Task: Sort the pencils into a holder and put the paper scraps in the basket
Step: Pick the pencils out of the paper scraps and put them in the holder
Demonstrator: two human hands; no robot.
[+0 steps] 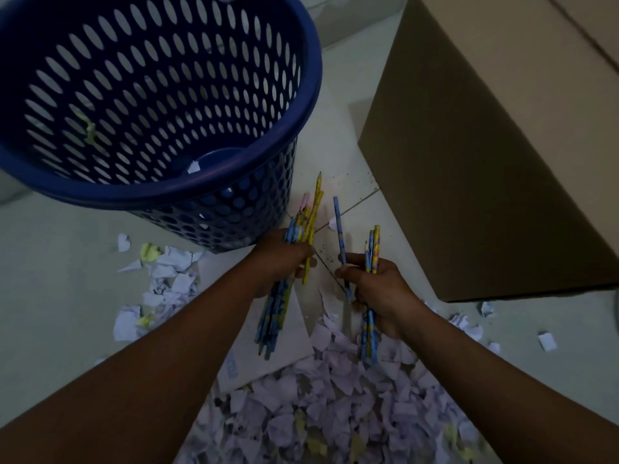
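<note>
At centre frame, the left hand [284, 259] grips a bundle of pencils [310, 219], the right hand [378, 286] grips several more pencils [372, 249], below the blue basket [234, 209] and above paper scraps [335, 413] on the floor [50, 262].

left arm [160, 356] bare, reaching forward | left hand [283, 259] curled round pencil bunch [311, 216] | right arm [495, 363] bare, reaching forward | right hand [382, 289] grips second bunch [374, 246], also pinches single pencil [339, 226] | hands near, not touching
</note>
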